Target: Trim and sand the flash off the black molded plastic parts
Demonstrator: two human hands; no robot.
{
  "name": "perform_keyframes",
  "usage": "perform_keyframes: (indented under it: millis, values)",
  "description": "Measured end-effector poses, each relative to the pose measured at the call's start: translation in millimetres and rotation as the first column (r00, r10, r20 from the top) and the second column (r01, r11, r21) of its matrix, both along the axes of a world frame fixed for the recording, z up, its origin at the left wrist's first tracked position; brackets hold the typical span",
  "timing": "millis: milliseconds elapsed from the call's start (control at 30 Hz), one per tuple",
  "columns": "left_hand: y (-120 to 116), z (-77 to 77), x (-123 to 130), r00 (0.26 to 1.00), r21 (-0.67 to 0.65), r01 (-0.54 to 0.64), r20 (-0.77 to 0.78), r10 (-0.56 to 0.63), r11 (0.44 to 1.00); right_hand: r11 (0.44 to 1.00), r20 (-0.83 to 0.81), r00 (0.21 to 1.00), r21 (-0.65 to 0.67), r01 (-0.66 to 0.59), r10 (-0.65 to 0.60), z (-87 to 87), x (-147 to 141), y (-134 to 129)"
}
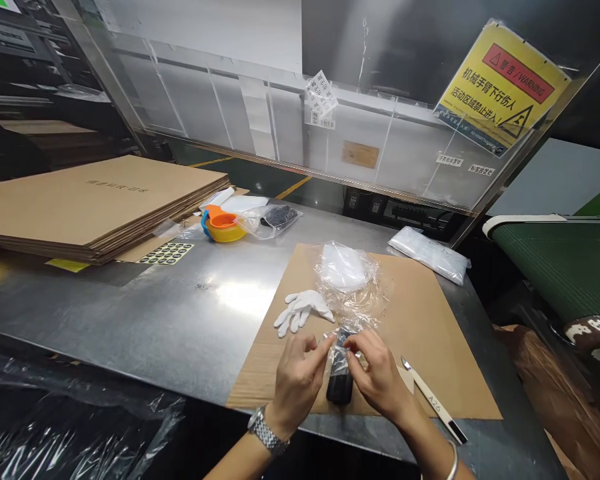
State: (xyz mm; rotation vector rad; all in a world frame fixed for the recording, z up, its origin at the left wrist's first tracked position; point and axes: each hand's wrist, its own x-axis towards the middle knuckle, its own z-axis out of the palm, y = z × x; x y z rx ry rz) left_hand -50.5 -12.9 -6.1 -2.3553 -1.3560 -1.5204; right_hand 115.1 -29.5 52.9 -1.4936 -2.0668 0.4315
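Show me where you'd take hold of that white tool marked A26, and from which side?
Probably by the white handle around its middle, coming from above with the right hand, the nearer one. The tool lies slantwise: its narrow, pointed tip faces away from the person, best avoided, while its black end points back toward the table's near edge.
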Motion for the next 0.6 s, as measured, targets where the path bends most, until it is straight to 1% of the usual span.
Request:
perform_keyframes:
  millis: [67,133,167,233,300,367,433,500,533,600]
  values:
    - [7,-2.6,-8,0.997,0.061,-0.075,0.01,0.075,0.995,0.992,0.039,0.992,-0.027,0.12,-0.119,-7.9,0,-6]
    - [12,-8.3,-16,0.991,0.077,-0.13,0.035,0.127,0.989,0.968,0.108,0.967,-0.072,0.239,-0.231,-23.3,0,-15]
    - [14,-12.2,-19,0.989,0.076,-0.148,0.035,0.145,0.986,0.956,0.147,0.954,-0.1,0.277,-0.261,-32.9,-1,-20]
    - [14,-20.7,-23,0.988,0.048,-0.153,0.004,0.153,0.987,0.94,0.209,0.94,-0.155,0.305,-0.27,-52.4,-1,-29]
    - [11,-28.3,-23,0.99,-0.012,-0.137,-0.04,0.136,0.991,0.933,0.234,0.939,-0.199,0.301,-0.253,-67.1,2,-38]
    - [6,-33.3,-21,0.99,-0.09,-0.131,-0.064,0.125,0.987,0.929,0.227,0.945,-0.233,0.286,-0.234,-72.9,7,-46]
    - [2,-35.1,-19,0.99,-0.176,-0.131,-0.066,0.121,0.976,0.933,0.193,0.959,-0.255,0.254,-0.209,-70.7,14,-56]
    - [-1,-34.1,-16,0.993,-0.267,-0.12,-0.049,0.111,0.956,0.936,0.084,0.984,-0.306,0.173,-0.154,-64.9,18,-66]
    - [-1,-32.6,-15,0.994,-0.312,-0.108,-0.035,0.102,0.944,0.926,0.01,0.993,-0.359,0.114,-0.118,-62.3,18,-70]
    - [-2,-28.1,-14,0.997,-0.391,-0.07,-0.004,0.074,0.918,0.871,-0.123,0.99,-0.491,-0.006,-0.062,-60.0,16,-75]
